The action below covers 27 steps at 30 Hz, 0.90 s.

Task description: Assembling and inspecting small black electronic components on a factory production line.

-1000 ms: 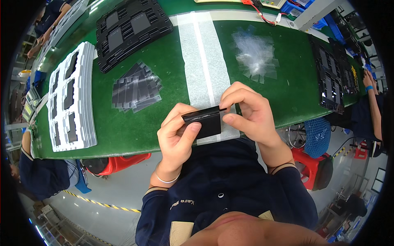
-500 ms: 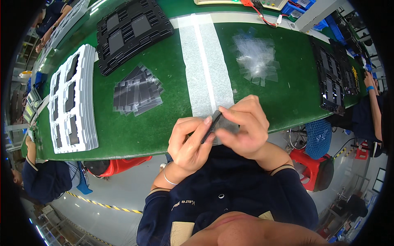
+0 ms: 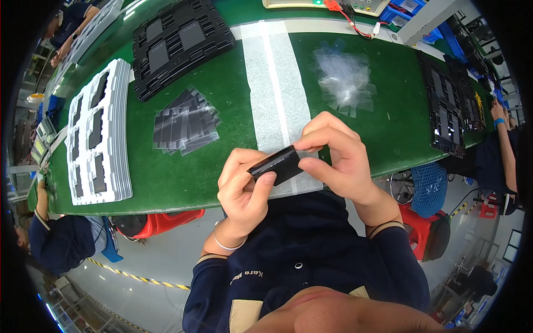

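A flat black rectangular block (image 3: 282,165), possibly a battery pack, is held up over the near edge of the table, its broad face and one narrow edge showing. My left hand (image 3: 242,186) grips its left end between thumb and fingers. At the right end, my right hand (image 3: 340,155) pinches it near the upper corner, thumb on the broad face. Beneath both hands runs a white cloth strip (image 3: 276,94). Left of it lies a fanned pile of dark film sheets (image 3: 186,122); right of it, a heap of clear film pieces (image 3: 345,77).
White stacked trays (image 3: 115,139) with black pieces stand at the left, black trays (image 3: 172,41) at the back left and more black trays (image 3: 444,105) at the right. An instrument with red leads (image 3: 350,16) sits at the back. Other people work on both sides.
The black block has turned from edge-on to show its broad face. My right hand's thumb and fingers now hold its right end; my left hand has shifted slightly left.
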{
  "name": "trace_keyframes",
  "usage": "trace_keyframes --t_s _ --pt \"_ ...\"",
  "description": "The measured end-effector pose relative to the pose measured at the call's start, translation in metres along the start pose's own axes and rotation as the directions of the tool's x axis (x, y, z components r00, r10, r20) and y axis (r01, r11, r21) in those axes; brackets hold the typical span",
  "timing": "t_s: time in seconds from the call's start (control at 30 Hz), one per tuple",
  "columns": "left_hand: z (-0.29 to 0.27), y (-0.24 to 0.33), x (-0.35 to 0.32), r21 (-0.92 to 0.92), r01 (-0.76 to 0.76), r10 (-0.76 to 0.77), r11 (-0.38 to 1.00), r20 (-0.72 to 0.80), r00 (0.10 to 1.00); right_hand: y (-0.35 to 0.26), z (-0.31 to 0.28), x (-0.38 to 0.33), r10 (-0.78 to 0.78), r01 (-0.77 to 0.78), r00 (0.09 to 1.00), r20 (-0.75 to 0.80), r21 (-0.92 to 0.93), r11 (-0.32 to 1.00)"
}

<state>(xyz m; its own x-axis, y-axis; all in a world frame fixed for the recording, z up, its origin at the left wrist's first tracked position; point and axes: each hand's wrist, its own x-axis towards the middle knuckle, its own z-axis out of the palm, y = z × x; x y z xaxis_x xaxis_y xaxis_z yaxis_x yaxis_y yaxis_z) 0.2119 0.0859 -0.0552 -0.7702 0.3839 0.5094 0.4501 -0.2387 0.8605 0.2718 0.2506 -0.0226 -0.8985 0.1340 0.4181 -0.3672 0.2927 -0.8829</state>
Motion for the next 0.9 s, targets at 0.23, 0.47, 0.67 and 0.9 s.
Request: trace_keyframes --t_s 0.23,0.47,0.67,0.9 --pt "-0.003 -0.008 0.001 -0.244 0.041 -0.014 0.969 0.112 0.994 0.006 0.005 -0.002 0.010 -0.005 0.999 -0.034 0.136 0.991" --pt "-0.003 0.001 -0.002 -0.404 0.543 -0.366 0.736 0.437 0.822 0.005 0.010 -0.001 0.183 -0.094 0.978 -0.104 0.562 0.822" --pt "-0.002 0.001 -0.003 -0.343 0.483 -0.322 0.805 0.431 0.843 -0.006 0.004 0.009 0.244 -0.294 0.956 0.165 0.537 0.791" --pt "-0.006 0.001 -0.003 -0.305 0.478 -0.332 0.824 0.423 0.843 -0.007 0.005 0.008 0.093 -0.097 0.995 0.048 0.105 0.990"
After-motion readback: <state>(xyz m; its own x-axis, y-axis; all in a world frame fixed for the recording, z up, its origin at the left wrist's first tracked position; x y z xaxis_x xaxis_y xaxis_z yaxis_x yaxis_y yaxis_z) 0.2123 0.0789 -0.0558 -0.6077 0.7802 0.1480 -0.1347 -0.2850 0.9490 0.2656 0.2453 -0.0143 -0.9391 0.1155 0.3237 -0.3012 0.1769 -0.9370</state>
